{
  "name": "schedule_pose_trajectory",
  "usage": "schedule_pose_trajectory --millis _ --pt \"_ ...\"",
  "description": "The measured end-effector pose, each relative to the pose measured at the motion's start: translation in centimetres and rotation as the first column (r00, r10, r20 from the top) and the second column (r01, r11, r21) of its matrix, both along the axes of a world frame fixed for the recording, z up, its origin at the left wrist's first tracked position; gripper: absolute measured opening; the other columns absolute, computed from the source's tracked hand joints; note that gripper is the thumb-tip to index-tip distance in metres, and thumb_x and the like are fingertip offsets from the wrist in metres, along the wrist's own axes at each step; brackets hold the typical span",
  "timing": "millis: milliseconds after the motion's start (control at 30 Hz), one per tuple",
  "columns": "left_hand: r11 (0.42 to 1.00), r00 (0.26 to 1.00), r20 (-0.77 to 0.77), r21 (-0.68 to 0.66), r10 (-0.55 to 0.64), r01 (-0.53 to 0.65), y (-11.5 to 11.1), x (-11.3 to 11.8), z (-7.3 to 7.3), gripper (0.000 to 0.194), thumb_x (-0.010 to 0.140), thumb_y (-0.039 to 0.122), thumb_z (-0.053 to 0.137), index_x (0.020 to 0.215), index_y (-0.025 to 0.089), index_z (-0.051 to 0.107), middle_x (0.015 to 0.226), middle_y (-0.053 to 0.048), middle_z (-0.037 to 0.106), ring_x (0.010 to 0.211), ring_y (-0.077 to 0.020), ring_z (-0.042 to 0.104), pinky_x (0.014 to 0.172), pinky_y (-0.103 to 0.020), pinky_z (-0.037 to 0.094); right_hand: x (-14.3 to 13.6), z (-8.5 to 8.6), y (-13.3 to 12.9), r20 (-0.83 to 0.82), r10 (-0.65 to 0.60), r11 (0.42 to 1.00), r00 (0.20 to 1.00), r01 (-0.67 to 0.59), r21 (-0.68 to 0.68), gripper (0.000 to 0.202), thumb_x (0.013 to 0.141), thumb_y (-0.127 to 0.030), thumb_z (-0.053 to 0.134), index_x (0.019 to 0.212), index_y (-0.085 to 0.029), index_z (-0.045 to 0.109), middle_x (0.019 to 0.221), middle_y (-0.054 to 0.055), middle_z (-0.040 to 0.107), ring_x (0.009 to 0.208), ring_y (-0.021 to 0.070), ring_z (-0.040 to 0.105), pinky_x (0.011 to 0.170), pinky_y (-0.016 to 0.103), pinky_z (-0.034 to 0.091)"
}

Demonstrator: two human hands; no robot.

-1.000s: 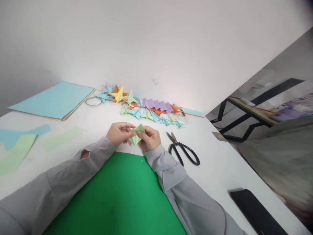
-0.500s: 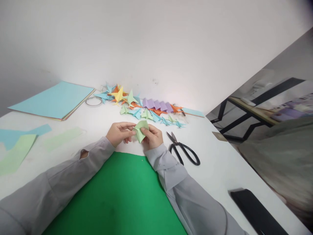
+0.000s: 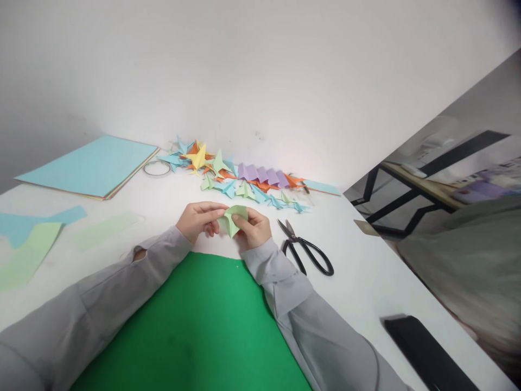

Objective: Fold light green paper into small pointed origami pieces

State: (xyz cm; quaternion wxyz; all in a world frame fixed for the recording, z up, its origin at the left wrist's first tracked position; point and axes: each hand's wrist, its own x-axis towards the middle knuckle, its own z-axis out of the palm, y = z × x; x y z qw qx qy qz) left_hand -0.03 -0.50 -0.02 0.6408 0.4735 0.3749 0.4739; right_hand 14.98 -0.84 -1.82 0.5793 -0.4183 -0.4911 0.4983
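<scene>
Between my two hands is a small piece of folded light green paper (image 3: 233,224), its point towards me. My right hand (image 3: 255,227) pinches it, with the thumb pressed on its front. On the other side my left hand (image 3: 199,221) grips the paper's left edge between thumb and forefinger, the other fingers curled beneath. Both hands are raised just beyond the far edge of a green sheet (image 3: 191,320). Black-handled scissors (image 3: 303,244) lie slightly apart-bladed to the right of my right hand.
Colourful folded paper pieces (image 3: 220,163) and a purple pleated strip (image 3: 262,175) lie along the wall. A tape roll (image 3: 157,168) sits beside a stack of coloured paper (image 3: 93,165). Green (image 3: 32,255) and blue offcuts (image 3: 24,225) are at left, a black object (image 3: 427,353) at lower right.
The left side of the green paper has been pulled slightly outward and its top edge looks flatter. Both hands stay nearly in place.
</scene>
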Motion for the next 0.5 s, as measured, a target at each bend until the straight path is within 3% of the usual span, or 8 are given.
schedule_pose_trajectory --millis 300,500 --pt "0.983 0.986 -0.125 0.159 0.109 -0.088 -0.05 0.47 -0.58 0.042 0.052 0.034 0.076 0.083 0.008 0.064 0.043 0.003 0.054 0.033 -0.0087 0.049 0.031 -0.019 0.038 -0.15 -0.09 -0.13 0.047 0.007 1.0 0.999 -0.008 0.03 0.018 0.058 -0.028 0.07 0.07 -0.016 0.067 0.047 -0.004 0.055 0.034 0.0066 0.041 0.033 0.022 0.034" --pt "0.98 0.984 -0.116 0.159 0.136 -0.116 -0.02 0.43 -0.65 0.037 0.049 0.03 0.077 0.076 0.009 0.064 0.049 0.003 0.054 0.031 -0.0074 0.048 0.03 -0.019 0.037 -0.62 0.71 -0.88 0.111 0.071 0.995 0.991 -0.079 0.065 0.017 0.061 -0.032 0.068 0.07 -0.017 0.066 0.048 -0.004 0.056 0.037 0.0073 0.043 0.037 0.023 0.037"
